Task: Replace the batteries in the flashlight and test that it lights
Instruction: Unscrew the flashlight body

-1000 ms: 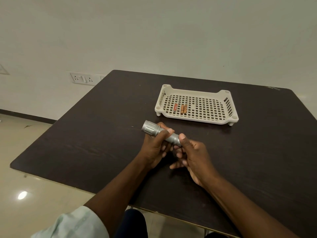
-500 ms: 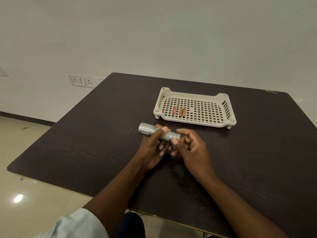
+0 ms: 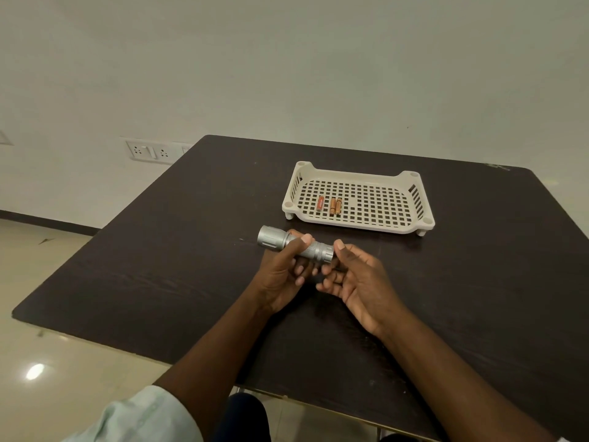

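A silver flashlight (image 3: 294, 245) lies crosswise above the dark table (image 3: 159, 266), head pointing left. My left hand (image 3: 283, 272) grips its body from below, thumb on top of the knurled part. My right hand (image 3: 360, 282) is at the tail end, palm turned up, its thumb against the tail cap and its fingers reaching under it. Three small orange batteries (image 3: 331, 205) lie side by side in the left part of a cream perforated tray (image 3: 357, 173) just beyond the flashlight.
The tray stands at the table's far middle. A wall socket plate (image 3: 145, 150) is on the wall at the left. The tiled floor (image 3: 47, 282) shows beyond the table's left edge.
My right hand has turned at the tail cap from knuckles-up to palm-up. The left hand has kept its grip and the flashlight has barely shifted.
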